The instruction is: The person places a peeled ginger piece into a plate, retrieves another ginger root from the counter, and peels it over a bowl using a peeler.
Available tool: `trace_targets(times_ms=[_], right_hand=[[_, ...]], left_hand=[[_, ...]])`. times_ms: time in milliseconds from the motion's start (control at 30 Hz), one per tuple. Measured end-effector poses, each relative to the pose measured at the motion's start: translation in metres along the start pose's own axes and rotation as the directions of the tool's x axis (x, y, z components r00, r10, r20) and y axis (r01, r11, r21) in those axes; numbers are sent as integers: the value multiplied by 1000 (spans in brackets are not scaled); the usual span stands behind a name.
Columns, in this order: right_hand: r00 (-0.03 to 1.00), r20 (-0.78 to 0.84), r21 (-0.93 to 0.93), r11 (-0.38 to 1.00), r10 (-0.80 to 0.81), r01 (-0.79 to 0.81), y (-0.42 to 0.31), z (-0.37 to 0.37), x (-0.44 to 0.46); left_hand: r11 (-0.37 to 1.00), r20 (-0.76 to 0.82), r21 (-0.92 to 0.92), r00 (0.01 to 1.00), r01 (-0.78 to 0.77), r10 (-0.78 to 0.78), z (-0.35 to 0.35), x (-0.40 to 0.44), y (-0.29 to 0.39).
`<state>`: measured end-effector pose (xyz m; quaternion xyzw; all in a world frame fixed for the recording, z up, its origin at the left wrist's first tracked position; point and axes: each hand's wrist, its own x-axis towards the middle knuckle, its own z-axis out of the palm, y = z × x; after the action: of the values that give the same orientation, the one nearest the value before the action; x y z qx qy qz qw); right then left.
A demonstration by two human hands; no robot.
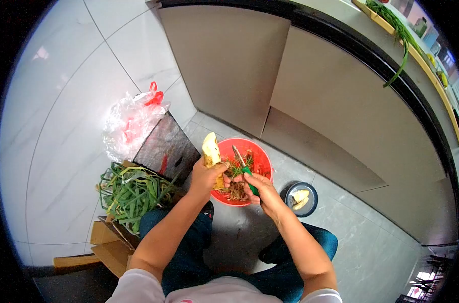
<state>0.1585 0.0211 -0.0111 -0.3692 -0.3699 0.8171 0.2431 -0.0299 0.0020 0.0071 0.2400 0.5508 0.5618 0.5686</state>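
Note:
My left hand (pixel 208 175) is closed around a long, pale yellow root vegetable (pixel 211 150). Its upper part looks peeled, while brownish skin shows lower down; I cannot tell its exact kind. A peeler (pixel 246 169) with a green handle is gripped in my right hand (pixel 262 189), its metal end pointing up and left, apart from the vegetable's top. Both hands are over a red bucket (pixel 263 162) holding green and brown scraps. To the right of it, a dark round bowl (pixel 314 207) on the floor contains pale yellow pieces (pixel 301 198).
Left of the bucket stands a dark mesh bin (pixel 166 144) with a clear plastic bag (pixel 131 126) beside it. Leafy greens (pixel 136 194) fill a cardboard box (pixel 108 247) near my left leg. Cabinets (pixel 229 60) rise ahead; green stalks (pixel 404 38) overhang the counter edge.

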Motion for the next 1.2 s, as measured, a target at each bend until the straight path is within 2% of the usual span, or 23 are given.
trace_targets(times_ms=[67, 200, 267, 400, 500, 867, 1200], right_hand=[[1000, 2, -18, 1000, 3, -3, 1, 1, -5], [998, 53, -27, 999, 27, -25, 1, -1, -15], [998, 45, -16, 999, 35, -35, 4, -2, -17], [999, 30, 21, 999, 42, -43, -2, -3, -27], [999, 32, 34, 999, 41, -42, -4, -7, -30], [1000, 14, 38, 999, 20, -21, -1, -12, -32], [999, 24, 36, 998, 41, -42, 0, -10, -31]], left_hand=[[997, -6, 66, 999, 33, -33, 4, 1, -2], [1000, -8, 25, 1000, 17, -16, 13, 3, -12], [999, 34, 29, 999, -41, 41, 17, 6, -16], [999, 80, 44, 997, -20, 17, 23, 6, -17], [997, 63, 66, 998, 26, -30, 27, 4, -17], [1000, 82, 14, 996, 14, -15, 29, 2, -19], [998, 76, 57, 997, 4, -9, 29, 2, -19]])
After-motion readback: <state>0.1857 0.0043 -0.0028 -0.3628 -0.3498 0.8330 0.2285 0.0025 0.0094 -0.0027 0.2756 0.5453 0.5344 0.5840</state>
